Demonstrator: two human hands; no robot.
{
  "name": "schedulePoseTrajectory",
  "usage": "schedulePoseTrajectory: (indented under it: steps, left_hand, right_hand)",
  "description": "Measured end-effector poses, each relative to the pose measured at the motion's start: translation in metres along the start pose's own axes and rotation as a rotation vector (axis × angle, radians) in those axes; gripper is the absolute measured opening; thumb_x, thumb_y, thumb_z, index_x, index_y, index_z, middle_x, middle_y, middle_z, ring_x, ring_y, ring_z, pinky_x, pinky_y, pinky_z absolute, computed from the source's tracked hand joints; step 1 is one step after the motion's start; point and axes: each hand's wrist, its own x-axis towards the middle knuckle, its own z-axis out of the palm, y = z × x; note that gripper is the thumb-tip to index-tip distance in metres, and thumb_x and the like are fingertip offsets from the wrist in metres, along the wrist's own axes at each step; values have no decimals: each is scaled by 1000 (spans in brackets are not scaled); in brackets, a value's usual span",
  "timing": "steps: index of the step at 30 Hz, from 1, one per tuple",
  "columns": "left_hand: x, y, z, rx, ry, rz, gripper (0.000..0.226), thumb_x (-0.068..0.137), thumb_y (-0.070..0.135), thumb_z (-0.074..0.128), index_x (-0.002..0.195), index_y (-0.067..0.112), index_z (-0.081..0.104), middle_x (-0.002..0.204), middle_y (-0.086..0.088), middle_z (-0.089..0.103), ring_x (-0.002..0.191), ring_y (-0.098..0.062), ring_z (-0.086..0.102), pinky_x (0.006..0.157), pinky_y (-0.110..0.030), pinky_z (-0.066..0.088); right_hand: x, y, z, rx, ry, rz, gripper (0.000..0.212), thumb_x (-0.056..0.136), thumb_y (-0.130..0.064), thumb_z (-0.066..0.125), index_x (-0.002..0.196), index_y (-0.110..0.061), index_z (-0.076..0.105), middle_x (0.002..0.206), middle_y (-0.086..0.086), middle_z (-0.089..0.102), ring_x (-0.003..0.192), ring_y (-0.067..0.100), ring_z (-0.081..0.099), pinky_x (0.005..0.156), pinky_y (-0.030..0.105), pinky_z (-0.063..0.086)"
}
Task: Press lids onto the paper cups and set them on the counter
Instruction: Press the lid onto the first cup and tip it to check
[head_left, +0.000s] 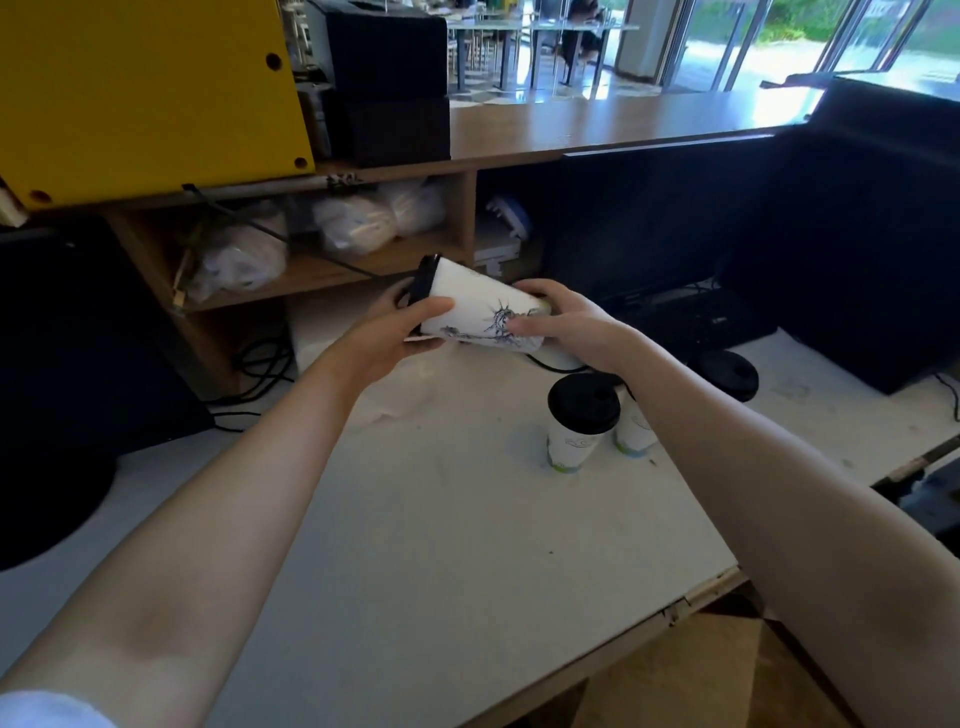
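Our left grip (387, 336) held the paper cup (467, 299) at its lid (422, 280), right grip (563, 322) curled round the base; it seemed light, crushable.

A yellow panel (145, 88) stands upper left, with stacked black boxes (389, 83) just beside it. Below, a wooden shelf (466, 218) holds 3 plastic bags (358, 223). A dark monitor (660, 218) and black keyboard (691, 317) sit right; cables (265, 364) trail under the shelf

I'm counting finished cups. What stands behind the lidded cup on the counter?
Behind the lidded cup stands a second paper cup; only its lower side shows. The right forearm covers its top, so whether it carries a lid cannot be seen.
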Motion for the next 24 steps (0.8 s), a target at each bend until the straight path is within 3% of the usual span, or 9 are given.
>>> schedulePoseTrajectory:
  steps: [3,6,9,11,17,19,24]
  left_hand:
    - [1,13,0,143,-2,71,66,76,15,73,134,15,41,124,0,53,112,-21,55,82,-31,53]
    - [2,23,3,224,26,108,90,72,13,78,145,13,26,134,-1,42,118,-20,49,90,-33,51]
    - [3,25,7,270,73,196,92,71,13,78,146,12,25,143,-4,39,121,-15,46,81,-19,49]
    - [2,24,10,228,101,240,92,72,11,77,146,12,22,140,-2,41,119,-12,45,73,-13,47]
    - [4,12,19,69,106,271,66,70,16,79,127,2,50,126,-14,60,111,-20,60,82,-22,53]
    - [6,9,22,80,91,258,58,75,8,73,128,2,50,125,-12,61,109,-18,60,82,-19,53]
    - [11,2,22,242,25,201,65,69,3,77,127,15,49,114,2,60,103,-10,57,78,-18,51]
  right_hand:
    - [4,-2,5,-303,-67,-50,68,76,-24,77,135,-20,45,122,0,57,108,16,57,81,20,47]
    - [7,-8,15,-405,-65,-79,65,74,-22,78,131,-17,46,117,1,58,99,14,57,68,15,47]
    - [11,-8,24,-449,-21,-90,68,71,-26,80,128,-15,44,115,2,58,98,17,59,69,21,51]
    - [14,-6,30,-439,17,-94,72,70,-27,80,130,-13,42,117,3,58,101,19,59,74,26,52]
    - [19,1,43,-215,79,-84,78,72,-20,79,135,-11,34,126,8,55,112,22,55,90,40,53]
    - [21,5,48,-153,77,-61,80,72,-18,78,137,-11,31,128,8,53,114,23,54,92,42,52]
    - [32,18,59,-89,95,-20,85,67,-12,81,137,-8,32,129,10,55,115,25,56,91,43,53]
